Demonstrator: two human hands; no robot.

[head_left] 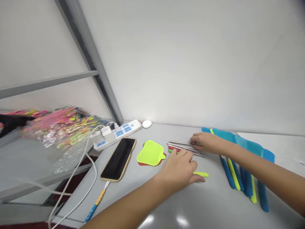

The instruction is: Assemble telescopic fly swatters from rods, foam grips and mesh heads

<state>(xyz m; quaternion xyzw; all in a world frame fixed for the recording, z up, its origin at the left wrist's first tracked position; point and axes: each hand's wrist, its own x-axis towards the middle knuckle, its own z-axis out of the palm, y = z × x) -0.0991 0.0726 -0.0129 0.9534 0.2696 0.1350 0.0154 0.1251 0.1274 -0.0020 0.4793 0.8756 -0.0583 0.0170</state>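
Observation:
My left hand (179, 168) reaches over the grey table, fingers bent down at a red tube (173, 148) and a green tube (170, 151), thumb spread apart. A yellow-green tube (202, 174) sticks out from beneath it; the palm hides its other part. My right hand (205, 142) has its fingers closed at the right ends of several thin metal rods (180, 143), its fingertips partly hidden. Left of the rods lies a yellow-green perforated swatter head (150, 153), stacked on a red swatter head (143, 164). Blue and yellow-green swatters (252, 144) lie under my right forearm.
A phone (119, 159) lies at the left, with a charging cable (98, 198) plugged in. Behind it are a white power strip (124, 131) and a round white object (146, 124). Bagged colourful items (64, 124) sit beyond a grey metal frame (95, 60). A white wall (190, 63) stands behind.

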